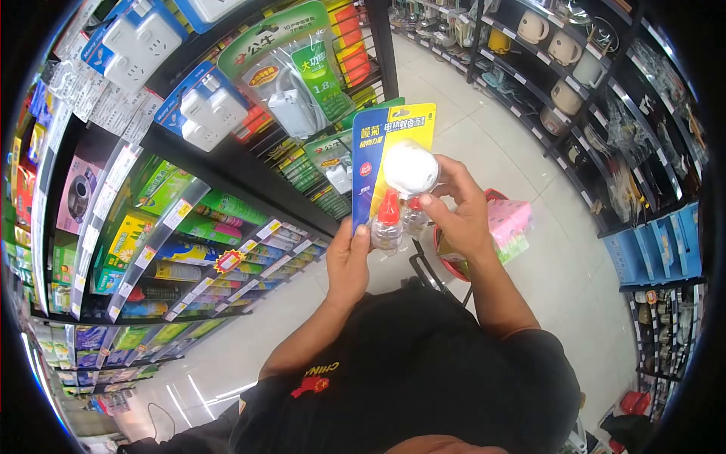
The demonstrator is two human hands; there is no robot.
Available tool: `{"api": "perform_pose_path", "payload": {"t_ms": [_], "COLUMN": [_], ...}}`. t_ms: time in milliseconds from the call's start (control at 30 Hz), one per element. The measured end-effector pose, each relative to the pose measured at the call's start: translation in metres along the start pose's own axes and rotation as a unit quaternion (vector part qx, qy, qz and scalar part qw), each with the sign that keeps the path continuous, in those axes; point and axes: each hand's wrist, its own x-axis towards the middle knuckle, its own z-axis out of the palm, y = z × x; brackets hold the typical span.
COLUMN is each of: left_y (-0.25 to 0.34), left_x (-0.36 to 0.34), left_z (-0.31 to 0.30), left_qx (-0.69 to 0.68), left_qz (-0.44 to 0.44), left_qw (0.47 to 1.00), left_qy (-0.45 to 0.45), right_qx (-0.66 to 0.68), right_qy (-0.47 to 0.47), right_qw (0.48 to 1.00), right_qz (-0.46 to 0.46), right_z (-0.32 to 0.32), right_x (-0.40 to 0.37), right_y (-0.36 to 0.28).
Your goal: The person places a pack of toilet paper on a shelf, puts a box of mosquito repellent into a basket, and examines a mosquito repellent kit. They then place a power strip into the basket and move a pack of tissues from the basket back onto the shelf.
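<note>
Both hands hold an electric mosquito repellent pack (366,144) in front of my chest. Its card is blue and yellow with printed characters. A round white heater unit (410,166) bulges from the front under clear plastic. Below the heater sit two clear bottles with red caps; the nearer bottle (387,227) shows best. My left hand (349,265) grips the lower left edge, thumb on the front. On the right side, my right hand (460,208) pinches the plastic beside the heater, and its fingertips are partly hidden behind the pack.
Packaged plug adapters (140,45) and a green-carded socket pack (291,76) hang at upper left. Below them, a shelf (189,219) carries spray cans and boxes. Past my right hand, a red basket (446,261) holds a pink package (510,219). Shelves with kettles (566,51) line the right.
</note>
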Motion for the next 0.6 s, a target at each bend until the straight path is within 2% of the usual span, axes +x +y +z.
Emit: {"api": "perform_pose_path", "payload": {"t_ms": [167,600], "left_y": [0.0019,-0.0014], "left_x": [-0.0019,-0.0018], "left_z": [0.0008,0.0003], "left_qx": [0.072,0.053], "left_qz": [0.029,-0.011], "left_qw": [0.997,0.998], "left_qy": [0.013,-0.013], "right_qx": [0.004,-0.008], "right_qy": [-0.002,0.013], "right_qw": [1.000,1.000], "right_qz": [-0.016,-0.005], "right_z": [-0.0013,-0.0072], "right_x": [-0.0021,-0.0077], "right_y": [0.0004,0.0046]}}
